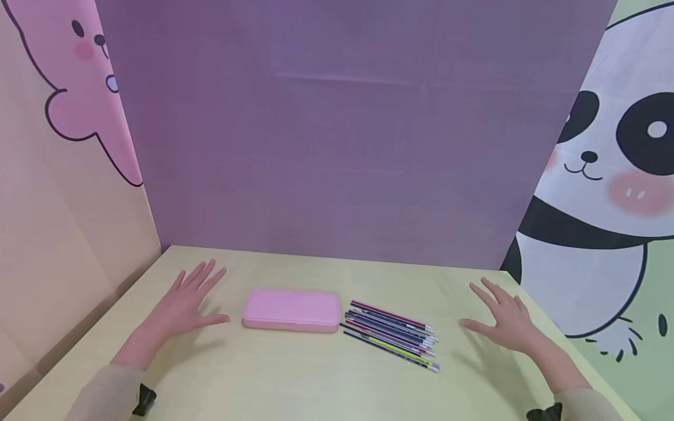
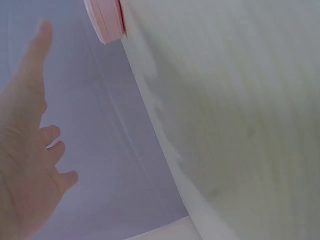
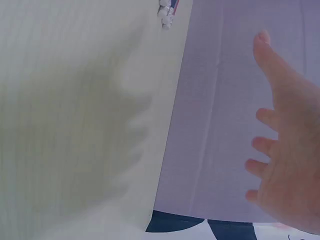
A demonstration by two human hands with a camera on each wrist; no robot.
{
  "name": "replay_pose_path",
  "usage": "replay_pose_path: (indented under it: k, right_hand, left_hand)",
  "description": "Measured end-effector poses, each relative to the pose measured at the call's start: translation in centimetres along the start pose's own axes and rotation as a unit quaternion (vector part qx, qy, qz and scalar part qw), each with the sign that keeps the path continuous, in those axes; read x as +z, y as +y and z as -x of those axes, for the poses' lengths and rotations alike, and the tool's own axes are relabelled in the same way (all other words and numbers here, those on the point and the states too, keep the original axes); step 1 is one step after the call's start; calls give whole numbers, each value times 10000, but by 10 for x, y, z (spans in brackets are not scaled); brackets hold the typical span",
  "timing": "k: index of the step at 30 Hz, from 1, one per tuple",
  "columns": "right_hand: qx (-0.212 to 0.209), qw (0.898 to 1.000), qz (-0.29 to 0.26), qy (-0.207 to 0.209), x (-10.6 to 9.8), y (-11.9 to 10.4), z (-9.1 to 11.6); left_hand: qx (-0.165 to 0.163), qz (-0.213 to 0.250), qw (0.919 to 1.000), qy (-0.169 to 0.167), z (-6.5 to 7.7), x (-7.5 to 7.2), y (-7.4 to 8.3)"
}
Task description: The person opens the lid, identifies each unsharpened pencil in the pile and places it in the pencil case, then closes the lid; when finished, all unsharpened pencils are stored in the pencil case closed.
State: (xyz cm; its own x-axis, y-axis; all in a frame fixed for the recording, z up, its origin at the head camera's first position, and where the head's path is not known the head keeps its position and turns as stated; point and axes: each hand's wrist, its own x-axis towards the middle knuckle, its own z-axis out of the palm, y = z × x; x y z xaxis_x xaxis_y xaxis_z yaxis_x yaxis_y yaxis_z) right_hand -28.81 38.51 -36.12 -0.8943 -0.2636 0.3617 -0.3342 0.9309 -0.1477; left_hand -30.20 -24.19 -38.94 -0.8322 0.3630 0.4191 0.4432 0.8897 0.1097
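A closed pink pencil case lies flat near the middle of the table. Right beside it, several pencils with white eraser ends form a loose slanted row; most are dark, some red, one yellow. My left hand hovers left of the case, fingers spread and nothing held. On the pencils' right side, my right hand is likewise spread above the table, holding nothing. The left wrist view catches a corner of the case beyond the thumb. Pencil ends show at the top of the right wrist view.
The light wooden table ends at a purple backdrop. A pink bear print covers the left wall, and a panda print the right. Black straps sit at the sleeve cuffs.
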Motion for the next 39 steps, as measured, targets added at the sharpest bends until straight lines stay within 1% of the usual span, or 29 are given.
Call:
replay_pose_path:
  k: [1,4,8,11,13,16,19,23,25,27,33,39]
  right_hand:
    - [-98,9999,-64,96,-1,-1,-2]
    - [-229,9989,-363,203,-3,-7,-8]
    - [-193,9977,-596,244,-4,-17,-17]
    - [-120,9971,-692,296,-2,-26,-22]
    - [-89,9966,-733,352,-2,-32,-26]
    - [-149,9957,-783,481,1,-40,-33]
    - [-333,9937,-841,662,5,-47,-39]
    - [-609,9905,-944,792,11,-56,-46]
    - [-701,9893,-1010,791,14,-60,-48]
    - [-771,9879,-1096,785,17,-65,-50]
    - [-910,9846,-1325,690,26,-85,-60]
    - [-1112,9820,-1475,389,36,-110,-69]
  left_hand:
    - [14,108,9999,33,-2,0,0]
    - [-90,486,9988,36,-6,1,3]
    - [-379,984,9944,-84,-12,3,6]
    - [-484,1240,9910,-103,-17,5,8]
    - [-471,1423,9887,-68,-20,6,9]
    - [-428,1691,9847,-58,-25,9,11]
    - [-412,1933,9802,-99,-28,13,12]
    - [-383,2355,9710,-156,-31,19,14]
    - [-376,2547,9661,-187,-33,22,15]
    - [-360,2667,9629,-206,-35,25,16]
    - [-371,2868,9568,-290,-39,30,21]
    - [-579,3020,9499,-566,-42,33,25]
